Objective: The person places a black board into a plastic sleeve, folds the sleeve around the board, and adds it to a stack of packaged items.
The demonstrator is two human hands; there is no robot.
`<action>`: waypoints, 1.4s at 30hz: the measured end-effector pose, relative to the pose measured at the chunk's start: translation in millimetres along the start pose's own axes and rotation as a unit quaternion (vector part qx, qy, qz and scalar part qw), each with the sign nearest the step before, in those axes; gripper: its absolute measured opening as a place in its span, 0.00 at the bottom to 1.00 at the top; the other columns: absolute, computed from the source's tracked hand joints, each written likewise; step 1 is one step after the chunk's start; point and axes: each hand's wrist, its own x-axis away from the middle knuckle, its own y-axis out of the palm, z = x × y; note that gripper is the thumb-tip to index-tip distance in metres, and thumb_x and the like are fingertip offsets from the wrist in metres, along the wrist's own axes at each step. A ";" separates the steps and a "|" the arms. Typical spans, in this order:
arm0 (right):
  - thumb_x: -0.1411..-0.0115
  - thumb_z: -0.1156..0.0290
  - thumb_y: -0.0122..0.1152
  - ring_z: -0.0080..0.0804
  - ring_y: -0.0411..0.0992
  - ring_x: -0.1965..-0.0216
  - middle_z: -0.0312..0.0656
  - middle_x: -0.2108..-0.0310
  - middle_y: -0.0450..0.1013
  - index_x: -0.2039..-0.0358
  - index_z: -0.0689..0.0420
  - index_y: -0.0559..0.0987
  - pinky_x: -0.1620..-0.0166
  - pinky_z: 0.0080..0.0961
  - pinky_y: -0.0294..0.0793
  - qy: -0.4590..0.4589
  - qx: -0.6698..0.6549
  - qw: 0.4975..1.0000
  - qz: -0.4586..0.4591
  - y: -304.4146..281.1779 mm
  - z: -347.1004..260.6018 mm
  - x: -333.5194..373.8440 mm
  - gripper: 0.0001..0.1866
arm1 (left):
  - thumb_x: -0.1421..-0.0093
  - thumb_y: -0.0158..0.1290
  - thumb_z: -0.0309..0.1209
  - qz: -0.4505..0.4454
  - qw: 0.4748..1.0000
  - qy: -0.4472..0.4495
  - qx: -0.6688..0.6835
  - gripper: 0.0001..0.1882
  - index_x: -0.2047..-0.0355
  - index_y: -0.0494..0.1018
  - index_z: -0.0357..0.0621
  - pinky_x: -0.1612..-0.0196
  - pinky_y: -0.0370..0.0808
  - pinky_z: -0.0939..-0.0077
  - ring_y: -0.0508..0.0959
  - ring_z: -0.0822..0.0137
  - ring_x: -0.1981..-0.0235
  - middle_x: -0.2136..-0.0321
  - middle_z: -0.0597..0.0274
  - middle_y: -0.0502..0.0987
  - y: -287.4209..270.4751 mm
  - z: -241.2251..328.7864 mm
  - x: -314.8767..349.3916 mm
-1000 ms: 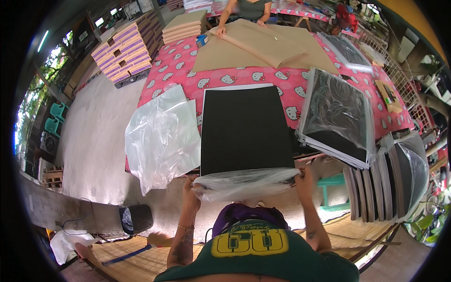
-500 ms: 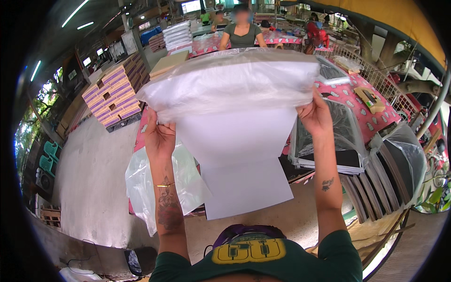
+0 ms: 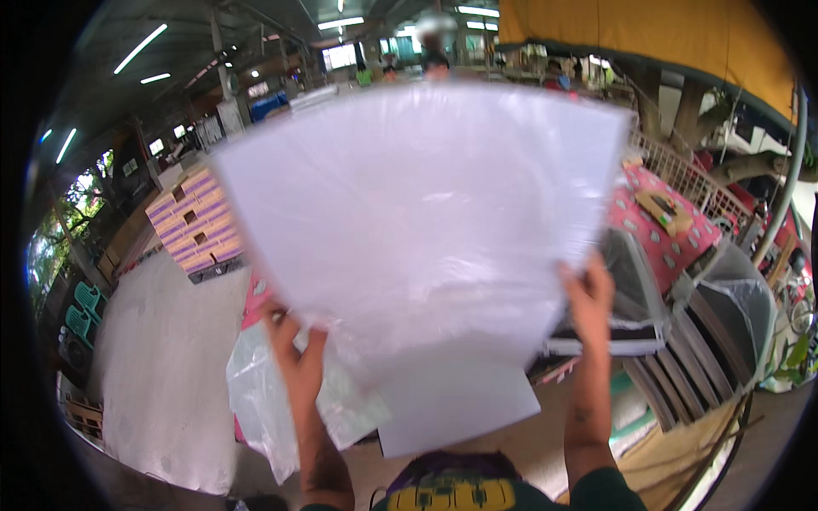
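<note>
Clear plastic (image 3: 443,198) now covers more white sheet (image 3: 426,255), fingers (image 3: 600,277) of both hands (image 3: 300,356) (image 3: 590,302) grasping its sides.

Grey concrete floor (image 3: 162,366), white tube lights (image 3: 141,48), green chairs (image 3: 78,325), yellow awning (image 3: 656,43)

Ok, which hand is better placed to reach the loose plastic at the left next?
The left hand, probably: its forearm passes in front of the loose plastic. The right hand is over at the right edge of the white sheet.

The big white sheet (image 3: 426,204) seems covered in shiny plastic, but it's blurry. The lower white sheet (image 3: 460,409) is smooth and dull. The bag (image 3: 262,396) is crinkly plastic.
</note>
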 end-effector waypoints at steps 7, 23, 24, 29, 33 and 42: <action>0.42 0.73 0.57 0.24 0.63 0.63 0.37 0.61 0.65 0.58 0.62 0.72 0.59 0.19 0.64 0.178 0.015 0.979 -0.097 -17.3 -18.9 102.5 0.12 | 0.50 0.52 0.21 -0.089 0.990 0.039 0.106 0.17 0.58 0.68 0.34 0.46 0.62 0.67 0.68 0.59 0.54 0.59 0.53 0.68 -2.2 58.1 4.4; 0.38 0.73 0.51 0.21 0.63 0.63 0.40 0.58 0.66 0.47 0.64 0.64 0.59 0.19 0.65 0.176 0.014 0.984 -0.031 -14.3 -24.2 110.8 0.20 | 0.41 0.46 0.27 -0.128 0.980 0.011 0.154 0.21 0.47 0.63 0.34 0.47 0.67 0.58 0.69 0.57 0.49 0.52 0.50 0.70 -0.7 59.7 32.9; 0.38 0.73 0.51 0.21 0.63 0.63 0.40 0.58 0.66 0.46 0.64 0.63 0.59 0.19 0.65 0.146 0.013 0.989 0.002 -16.0 -35.0 105.8 0.20 | 0.40 0.46 0.27 -0.116 0.980 0.006 0.162 0.22 0.46 0.63 0.34 0.47 0.67 0.58 0.69 0.57 0.49 0.52 0.50 0.70 -0.2 50.6 44.5; 0.36 0.66 0.50 0.22 0.62 0.68 0.39 0.71 0.66 0.56 0.65 0.70 0.67 0.22 0.65 0.162 0.014 0.987 0.021 30.1 38.4 84.9 0.15 | 0.37 0.42 0.28 -0.011 0.983 -0.176 0.044 0.17 0.50 0.66 0.31 0.52 0.66 0.75 0.69 0.67 0.55 0.60 0.55 0.73 26.4 -50.3 111.4; 0.35 0.57 0.47 0.26 0.64 0.64 0.41 0.68 0.69 0.50 0.66 0.69 0.57 0.22 0.65 0.217 0.031 0.969 -0.116 24.7 131.3 107.0 0.23 | 0.34 0.41 0.34 -0.072 0.955 -0.277 0.074 0.16 0.56 0.66 0.31 0.63 0.66 0.80 0.68 0.74 0.68 0.70 0.63 0.72 54.7 -60.6 104.9; 0.37 0.56 0.53 0.33 0.66 0.49 0.48 0.52 0.70 0.47 0.66 0.67 0.45 0.27 0.62 0.448 0.072 0.867 -0.206 -46.2 93.9 207.3 0.27 | 0.35 0.44 0.36 -0.261 0.814 -0.514 0.066 0.17 0.56 0.68 0.31 0.65 0.69 0.81 0.71 0.74 0.71 0.69 0.61 0.75 -20.0 -56.8 158.0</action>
